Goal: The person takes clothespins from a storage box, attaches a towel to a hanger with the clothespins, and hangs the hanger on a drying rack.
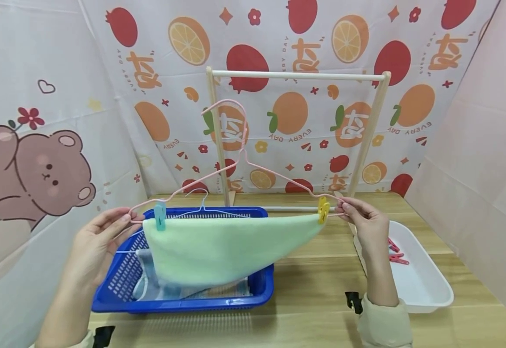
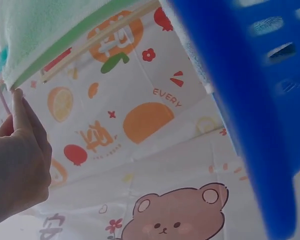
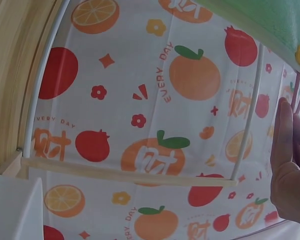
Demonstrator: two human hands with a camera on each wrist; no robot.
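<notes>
- Pink hanger (image 1: 243, 145), pinched by left hand (image 1: 98, 239) at eight o'clock, right hand (image 1: 370, 227) at four, bears green cloth (image 1: 222, 251).
- If yellow clip (image 1: 323, 212) slips, cloth may fall.

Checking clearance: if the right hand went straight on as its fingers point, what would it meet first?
Probably the yellow clip, just inboard of where the right hand pinches the pink hanger, though exact depth is unclear.

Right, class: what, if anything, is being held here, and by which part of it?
A pink clothes hanger, held by its two outer ends: the left hand pinches one, the right hand the other.
</notes>
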